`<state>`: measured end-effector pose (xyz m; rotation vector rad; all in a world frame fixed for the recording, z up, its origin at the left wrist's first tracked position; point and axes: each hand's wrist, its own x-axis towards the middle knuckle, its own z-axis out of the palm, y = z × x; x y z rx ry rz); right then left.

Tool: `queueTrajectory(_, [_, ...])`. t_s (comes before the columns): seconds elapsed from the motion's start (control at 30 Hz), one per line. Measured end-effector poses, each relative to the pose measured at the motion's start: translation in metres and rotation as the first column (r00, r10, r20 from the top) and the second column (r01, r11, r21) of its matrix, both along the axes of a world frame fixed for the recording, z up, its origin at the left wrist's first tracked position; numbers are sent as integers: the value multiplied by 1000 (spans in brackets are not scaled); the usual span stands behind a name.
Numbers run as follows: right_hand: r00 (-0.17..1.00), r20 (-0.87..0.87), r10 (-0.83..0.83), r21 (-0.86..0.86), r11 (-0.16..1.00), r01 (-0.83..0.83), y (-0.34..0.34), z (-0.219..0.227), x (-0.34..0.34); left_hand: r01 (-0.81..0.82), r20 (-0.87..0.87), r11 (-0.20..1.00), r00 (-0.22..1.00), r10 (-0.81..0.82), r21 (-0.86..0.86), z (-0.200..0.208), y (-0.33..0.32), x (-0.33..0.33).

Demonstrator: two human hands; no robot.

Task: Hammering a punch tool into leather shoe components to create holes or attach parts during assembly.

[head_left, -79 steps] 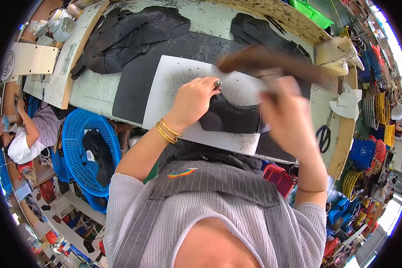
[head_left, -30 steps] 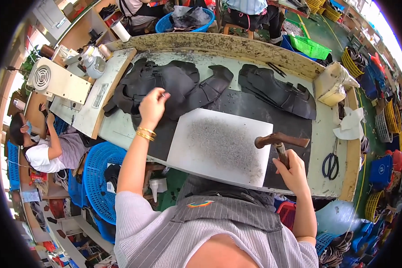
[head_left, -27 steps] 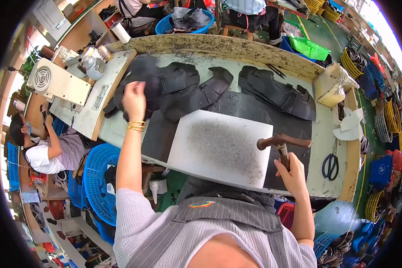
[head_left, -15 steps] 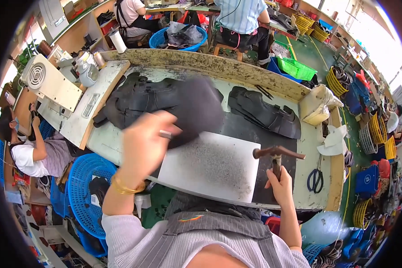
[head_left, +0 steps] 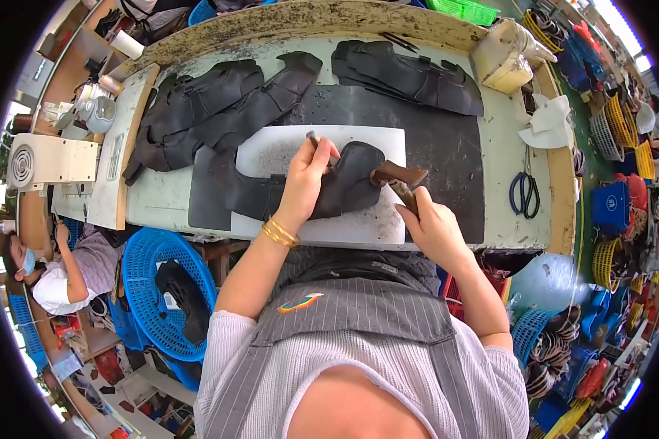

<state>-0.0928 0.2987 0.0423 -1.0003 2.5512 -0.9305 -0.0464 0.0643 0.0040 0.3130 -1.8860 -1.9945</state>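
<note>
At the white rectangular plastic-looking slab (head_left: 388, 225), we are grasping a slim metal rod (head_left: 313, 138) in left fingers (head_left: 321, 153), ideally upright, and a rusty-brown wooden-handled hammer (head_left: 401, 175) in right fingers (head_left: 423, 203).

No word or number legible anywhere. On the bib of the grey striped apron (head_left: 373, 314), a small curved rainbow-striped emblem (head_left: 300, 303), with a white patch at its right end. On the side of the blue bin (head_left: 604, 219) over at the right, a white rounded emblem (head_left: 612, 205), too small to make out. In the large blue basket (head_left: 140, 263) at the left, against a dark piece (head_left: 189, 300), a white label (head_left: 170, 300), any print unreadable. Near the lower left, a pale sheet (head_left: 67, 366), likewise unreadable.
</note>
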Motion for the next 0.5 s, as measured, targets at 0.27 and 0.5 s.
queueTrajectory(0.27, [998, 61, 30, -50, 998, -27, 8, -4, 1, -28, 90, 999, 995, 32, -42, -10, 8, -17])
queueTrajectory(0.5, [992, 128, 23, -48, 999, -16, 7, 0, -5, -13, 182, 999, 983, 20, -43, -5, 5, -19])
